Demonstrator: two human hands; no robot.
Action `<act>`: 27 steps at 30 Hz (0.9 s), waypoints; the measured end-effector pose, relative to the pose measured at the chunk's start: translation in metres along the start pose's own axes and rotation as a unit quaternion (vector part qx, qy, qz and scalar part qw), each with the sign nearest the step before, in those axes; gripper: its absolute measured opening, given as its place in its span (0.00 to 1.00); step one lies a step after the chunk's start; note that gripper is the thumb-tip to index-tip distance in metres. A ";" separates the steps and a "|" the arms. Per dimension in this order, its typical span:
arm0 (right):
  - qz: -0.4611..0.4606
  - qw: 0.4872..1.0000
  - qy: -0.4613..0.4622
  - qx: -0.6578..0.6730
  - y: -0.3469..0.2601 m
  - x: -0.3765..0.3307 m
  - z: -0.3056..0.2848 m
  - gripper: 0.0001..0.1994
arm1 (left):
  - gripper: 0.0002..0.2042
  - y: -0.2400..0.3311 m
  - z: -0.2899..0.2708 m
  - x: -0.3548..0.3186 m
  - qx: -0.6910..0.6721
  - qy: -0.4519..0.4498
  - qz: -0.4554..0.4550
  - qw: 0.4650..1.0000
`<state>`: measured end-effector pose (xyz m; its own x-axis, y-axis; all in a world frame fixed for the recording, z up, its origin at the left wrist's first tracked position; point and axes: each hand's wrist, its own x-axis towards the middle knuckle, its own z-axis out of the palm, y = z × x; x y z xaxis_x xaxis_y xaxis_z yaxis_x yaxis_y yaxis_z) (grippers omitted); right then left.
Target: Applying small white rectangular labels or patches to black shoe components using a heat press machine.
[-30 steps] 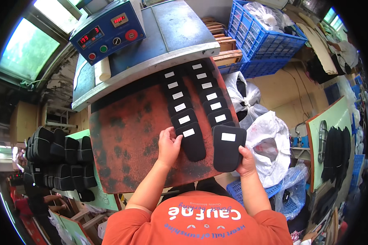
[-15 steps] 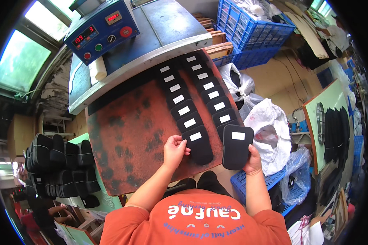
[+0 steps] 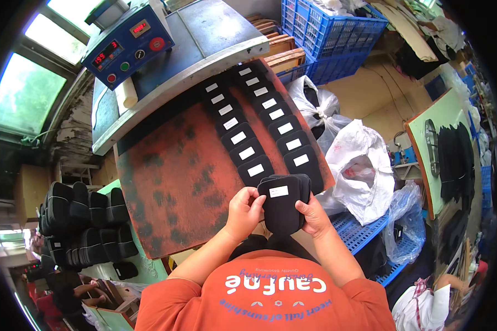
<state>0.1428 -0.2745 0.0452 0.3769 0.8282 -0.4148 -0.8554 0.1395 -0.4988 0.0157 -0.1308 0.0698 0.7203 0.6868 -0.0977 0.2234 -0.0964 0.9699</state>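
Note:
Two overlapping rows of black rounded pads lie on a worn reddish-brown board, the left row [image 3: 238, 149] and the right row [image 3: 291, 140], each visible pad bearing a white label. Just off the near end of the rows, I hold a small stack of similar black pads [image 3: 281, 212] close to my body. My left hand [image 3: 245, 214] pinches the left edge of the top pad, beside its label. My right hand [image 3: 315, 216] grips the stack from the right, thumb on top and the other fingers partly hidden beneath. The lower pads show only at their edges.
Beyond the board [image 3: 171, 182] stands a blue machine with a control box [image 3: 128, 49]. Bundled black pads [image 3: 88, 209] sit on a table at left. To the right are a white sack [image 3: 364, 193], a blue crate [image 3: 364, 234] and stacked blue baskets [image 3: 337, 38].
My left hand has lifted the nearest pad of the left row off the board. My right hand has come inward with its pads, and both hands now hold them together.

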 end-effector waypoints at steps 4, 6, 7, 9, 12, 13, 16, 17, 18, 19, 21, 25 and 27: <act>-0.020 0.999 0.038 -0.027 -0.016 -0.014 -0.014 0.26 | 0.04 -0.011 0.010 -0.006 -0.246 0.019 -0.186 0.951; -0.040 0.998 0.044 -0.027 -0.031 -0.021 -0.024 0.28 | 0.05 -0.025 0.009 -0.005 -0.175 0.024 -0.141 0.974; -0.049 0.997 0.053 -0.032 -0.037 -0.023 -0.030 0.27 | 0.05 -0.030 0.009 -0.003 -0.161 0.035 -0.158 0.974; -0.056 0.996 0.066 -0.007 -0.049 -0.026 -0.044 0.26 | 0.05 -0.038 0.007 0.003 -0.126 0.053 -0.180 0.974; -0.063 0.997 0.043 0.018 -0.062 -0.030 -0.049 0.27 | 0.05 -0.041 0.006 0.005 -0.082 0.061 -0.183 0.978; -0.063 0.997 0.042 0.018 -0.061 -0.028 -0.047 0.27 | 0.06 -0.039 0.006 0.004 -0.072 0.084 -0.181 0.977; -0.044 0.998 0.037 -0.038 -0.046 -0.017 -0.030 0.29 | 0.07 -0.026 0.002 -0.008 0.112 0.102 -0.066 0.986; -0.036 0.998 0.032 -0.045 -0.039 -0.011 -0.021 0.29 | 0.08 -0.018 0.004 -0.014 0.044 0.077 -0.047 0.995; -0.028 0.998 0.029 -0.050 -0.030 -0.005 -0.011 0.29 | 0.08 0.001 0.009 -0.018 -0.051 0.035 -0.055 0.997; -0.020 0.999 0.011 -0.049 -0.023 0.002 -0.002 0.29 | 0.07 0.006 0.004 -0.018 -0.051 -0.028 -0.090 0.994; -0.008 0.999 -0.024 -0.033 -0.013 0.019 0.013 0.28 | 0.06 -0.008 -0.004 -0.006 -0.177 -0.019 -0.147 0.973; 0.043 0.981 -0.130 0.135 -0.010 0.053 0.023 0.29 | 0.05 -0.050 -0.094 0.099 -0.104 0.199 -0.101 0.969; 0.047 0.972 -0.141 0.181 -0.002 0.070 0.032 0.31 | 0.06 -0.070 -0.138 0.152 -0.064 0.241 -0.096 0.964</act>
<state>0.1598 -0.1994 0.0418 0.2226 0.9553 -0.1947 -0.9696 0.1961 -0.1463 0.0188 0.0801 0.0176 0.2780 0.9408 -0.1941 0.2171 0.1353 0.9667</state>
